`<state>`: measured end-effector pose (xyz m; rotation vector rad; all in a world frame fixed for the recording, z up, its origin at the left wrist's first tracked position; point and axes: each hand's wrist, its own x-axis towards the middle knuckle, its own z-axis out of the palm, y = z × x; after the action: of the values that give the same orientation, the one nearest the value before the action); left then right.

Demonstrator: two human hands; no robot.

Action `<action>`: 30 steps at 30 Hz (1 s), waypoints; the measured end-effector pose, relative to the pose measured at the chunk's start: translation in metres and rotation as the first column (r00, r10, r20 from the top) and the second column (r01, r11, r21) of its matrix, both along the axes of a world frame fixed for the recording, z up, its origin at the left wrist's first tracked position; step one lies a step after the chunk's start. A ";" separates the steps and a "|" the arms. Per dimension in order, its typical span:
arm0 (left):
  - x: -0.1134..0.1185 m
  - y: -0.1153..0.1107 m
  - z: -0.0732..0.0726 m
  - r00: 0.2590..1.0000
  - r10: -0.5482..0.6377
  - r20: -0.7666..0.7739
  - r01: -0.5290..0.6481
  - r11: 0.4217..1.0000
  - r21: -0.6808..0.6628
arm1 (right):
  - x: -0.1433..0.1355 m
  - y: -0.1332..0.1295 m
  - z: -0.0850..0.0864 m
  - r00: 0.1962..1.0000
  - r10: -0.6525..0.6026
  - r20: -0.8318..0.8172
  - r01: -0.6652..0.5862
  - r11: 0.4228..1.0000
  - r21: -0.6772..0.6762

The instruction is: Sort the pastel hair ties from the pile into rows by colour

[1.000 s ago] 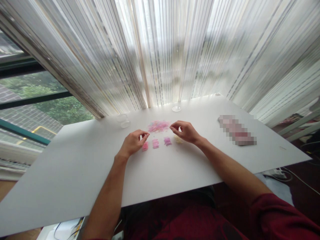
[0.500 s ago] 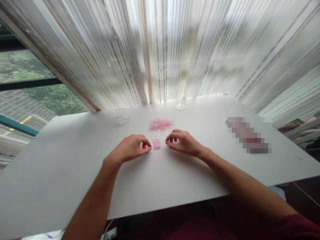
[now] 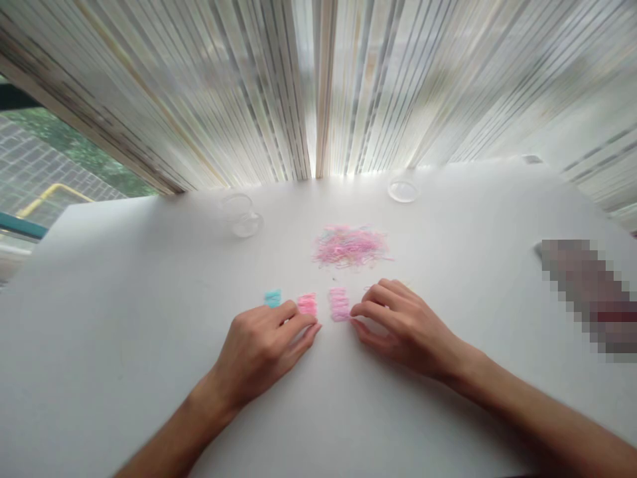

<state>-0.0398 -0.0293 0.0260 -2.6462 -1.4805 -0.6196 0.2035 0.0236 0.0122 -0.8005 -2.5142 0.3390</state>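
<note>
My left hand point(image 3: 271, 342) has thumb and forefinger brought together at the lower right of a small pink row of thin strands point(image 3: 307, 304). Whatever lies between those fingertips is too small to make out. A blue row of strands point(image 3: 273, 298) shows just above its knuckles. Between the hands lies a lilac row of strands point(image 3: 339, 304). The tips of my right hand point(image 3: 398, 325) are pinched at the lower right edge of the lilac row; I cannot tell whether they grip a strand. Beyond the hands is a loose pile of mostly pink thin strands point(image 3: 351, 247).
Two clear round dishes or lids stand at the back left point(image 3: 246, 224), and another clear dish point(image 3: 403, 191) at the back right. A blurred-out oblong object point(image 3: 592, 299) lies at the right. A striped curtain point(image 3: 318, 86) hangs along the back edge of the white table point(image 3: 149, 299).
The view has moved closer and tilted down. The hands now sit lower around the rows, and the blue and pink rows show beside my left hand. My right fingertips have come to the lilac row.
</note>
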 end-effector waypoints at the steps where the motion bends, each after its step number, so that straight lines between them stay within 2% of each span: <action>1: 0.002 -0.001 0.000 1.000 -0.003 0.004 0.003 1.000 0.018 | -0.001 -0.001 0.001 1.000 0.001 0.007 -0.001 1.000 0.008; 17: 0.009 -0.005 0.002 0.990 -0.032 0.134 0.037 0.998 -0.040 | -0.004 -0.003 0.005 0.999 -0.040 0.028 0.041 0.998 -0.040; 21: 0.016 -0.006 -0.001 0.993 -0.024 0.116 0.024 1.000 0.001 | 0.001 -0.008 0.011 0.999 -0.039 0.022 0.040 0.998 -0.053; 25: 0.023 -0.005 -0.004 0.997 0.008 0.074 -0.013 0.998 0.060 | 0.004 -0.014 0.015 0.997 0.036 0.072 -0.029 0.995 -0.091; 30: 0.027 -0.003 -0.006 0.999 0.022 0.030 -0.024 0.998 0.054 | 0.002 -0.017 0.013 0.995 0.044 0.091 -0.036 0.996 -0.079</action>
<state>-0.0132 -0.0318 0.0199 -2.5870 -1.4781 -0.6900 0.2057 0.0071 0.0257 -0.8137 -2.6209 0.4238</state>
